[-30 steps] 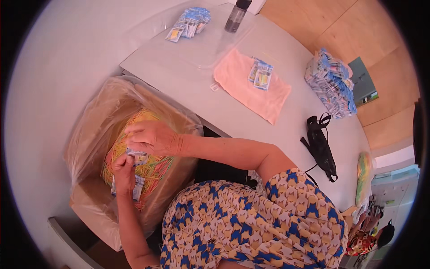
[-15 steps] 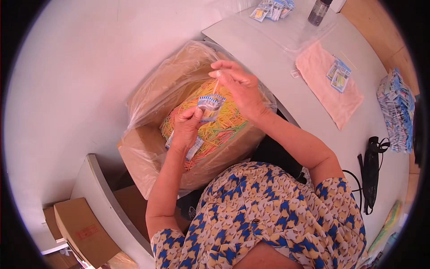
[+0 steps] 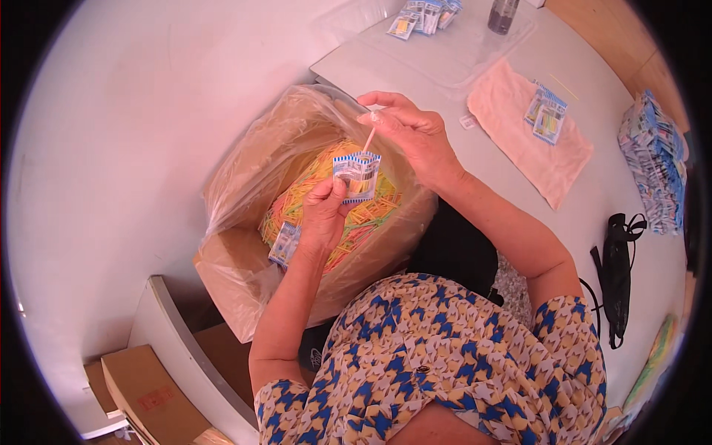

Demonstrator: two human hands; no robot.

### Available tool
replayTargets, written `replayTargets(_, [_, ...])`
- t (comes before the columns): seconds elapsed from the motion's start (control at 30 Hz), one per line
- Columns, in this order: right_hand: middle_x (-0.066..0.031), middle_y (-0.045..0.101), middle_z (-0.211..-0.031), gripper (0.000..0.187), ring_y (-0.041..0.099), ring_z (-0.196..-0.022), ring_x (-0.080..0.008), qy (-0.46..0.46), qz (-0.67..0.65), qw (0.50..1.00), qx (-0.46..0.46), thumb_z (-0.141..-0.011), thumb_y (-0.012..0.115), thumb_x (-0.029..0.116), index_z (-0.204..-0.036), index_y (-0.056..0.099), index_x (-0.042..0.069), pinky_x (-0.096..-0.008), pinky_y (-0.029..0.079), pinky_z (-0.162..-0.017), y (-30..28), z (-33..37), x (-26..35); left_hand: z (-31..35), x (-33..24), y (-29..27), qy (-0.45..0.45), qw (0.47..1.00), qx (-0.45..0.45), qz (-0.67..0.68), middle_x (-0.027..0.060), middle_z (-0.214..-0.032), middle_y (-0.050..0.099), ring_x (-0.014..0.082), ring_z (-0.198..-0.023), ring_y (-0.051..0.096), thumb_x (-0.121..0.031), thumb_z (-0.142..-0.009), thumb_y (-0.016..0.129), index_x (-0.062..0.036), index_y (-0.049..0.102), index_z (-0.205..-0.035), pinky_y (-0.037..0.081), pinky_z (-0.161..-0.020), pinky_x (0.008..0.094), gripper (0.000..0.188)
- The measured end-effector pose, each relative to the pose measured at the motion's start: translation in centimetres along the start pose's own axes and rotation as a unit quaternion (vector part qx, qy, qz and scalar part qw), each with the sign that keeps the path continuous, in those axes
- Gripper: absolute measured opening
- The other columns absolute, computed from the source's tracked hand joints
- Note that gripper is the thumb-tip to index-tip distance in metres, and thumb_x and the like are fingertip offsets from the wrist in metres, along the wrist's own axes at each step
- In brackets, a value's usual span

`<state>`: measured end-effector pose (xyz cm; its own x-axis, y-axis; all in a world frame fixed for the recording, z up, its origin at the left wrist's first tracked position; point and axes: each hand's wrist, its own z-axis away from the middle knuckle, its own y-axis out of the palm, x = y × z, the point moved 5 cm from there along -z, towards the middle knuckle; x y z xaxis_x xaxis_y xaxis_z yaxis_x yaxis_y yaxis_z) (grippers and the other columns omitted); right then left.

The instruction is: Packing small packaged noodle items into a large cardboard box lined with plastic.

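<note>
The box [image 3: 226, 282] sits left of the table [image 3: 504, 200], sticks [image 3: 319, 167] inside it. Above them, the left hand [image 3: 326, 215] has the held packet [image 3: 359, 178] — the right hand [image 3: 415, 137] is to its far right. A loose packet [image 3: 285, 245] lies on the sticks, near left. On the table: the cloth [image 3: 549, 174] with two packets [image 3: 549, 121] on it; right of that, a packet heap [image 3: 653, 163]; nearer, a pouch [image 3: 615, 278]. Far — tray [image 3: 460, 67], far packets [image 3: 426, 16], and bottle [image 3: 503, 16] right of those. Near left is a carton [image 3: 156, 400].

One packet [image 3: 357, 178] is in the left hand [image 3: 323, 219], one packet [image 3: 285, 243] on sticks [image 3: 363, 222] too many to count in one carton [image 3: 236, 278], two packets [image 3: 549, 122] on one pink cloth [image 3: 555, 174] at right, two heaps [image 3: 653, 167] of uncountable packets, far and right, and one bottle [image 3: 502, 18] far.
</note>
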<state>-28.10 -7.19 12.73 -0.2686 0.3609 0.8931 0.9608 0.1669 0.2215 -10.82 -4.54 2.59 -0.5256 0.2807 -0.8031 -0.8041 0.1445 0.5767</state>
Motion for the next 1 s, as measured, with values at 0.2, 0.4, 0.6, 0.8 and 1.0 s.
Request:
replayTargets(0.2, [-0.0049,0.055,-0.115,0.018,0.051,-0.096,-0.0105,0.039,0.041,0.998,0.001,-0.089,0.057,0.013,-0.097,0.069,0.002,-0.0248,0.042,-0.083,-1.1,1.0,-0.9,-1.0,1.1,2.0,0.005,0.999,0.047,-0.004,0.0091,-0.104,0.062,0.0174,-0.093,0.061,-0.014,-0.092,0.054,0.0018,0.061,-0.101,0.054,-0.083,0.0369,0.020])
replayTargets(0.4, [-0.0044,0.056,-0.115,0.017,0.053,-0.092,-0.0100,0.031,0.104,0.994,0.015,-0.088,0.057,0.011,-0.098,0.069,0.003,-0.0254,0.043,-0.082,-2.3,1.2,-1.1,-1.9,2.1,4.5,-0.015,0.997,0.065,0.031,0.0072,-0.102,0.062,0.0163,-0.092,0.061,-0.018,-0.092,0.054,-0.0007,0.060,-0.104,0.054,-0.082,0.0358,0.022])
replayTargets(0.6, [-0.0072,0.059,-0.110,0.023,0.056,-0.093,-0.0113,0.036,0.207,0.977,0.037,-0.085,0.060,0.013,-0.106,0.063,0.003,-0.0265,0.046,-0.081,-4.8,2.1,-0.8,-2.9,4.2,5.3,0.000,0.995,0.063,0.076,0.0055,-0.100,0.061,0.0154,-0.088,0.061,-0.020,-0.092,0.053,-0.0023,0.059,-0.103,0.053,-0.079,0.0324,0.021])
replayTargets(0.8, [-0.0050,0.064,-0.093,0.027,0.059,-0.087,-0.0111,0.038,0.284,0.955,0.073,-0.078,0.065,0.012,-0.103,0.061,0.001,-0.0256,0.047,-0.076,-11.6,-0.3,3.1,-1.2,1.1,4.2,0.020,0.965,-0.004,-0.261,0.0046,-0.091,0.064,0.0152,-0.082,0.062,-0.012,-0.091,0.055,0.0005,0.061,-0.103,0.051,-0.076,0.0293,0.018])
replayTargets(1.0, [-0.0069,0.060,-0.069,0.021,0.055,-0.068,-0.0128,0.085,0.536,0.840,0.020,-0.065,0.067,0.018,-0.078,0.065,0.001,-0.0293,0.044,-0.062,-30.4,1.7,8.1,3.7,-2.7,-12.9,0.005,0.587,-0.073,-0.807,0.0110,-0.087,0.066,0.0256,-0.080,0.064,-0.023,-0.066,0.078,-0.0023,0.064,-0.089,0.051,-0.069,0.0341,0.034])
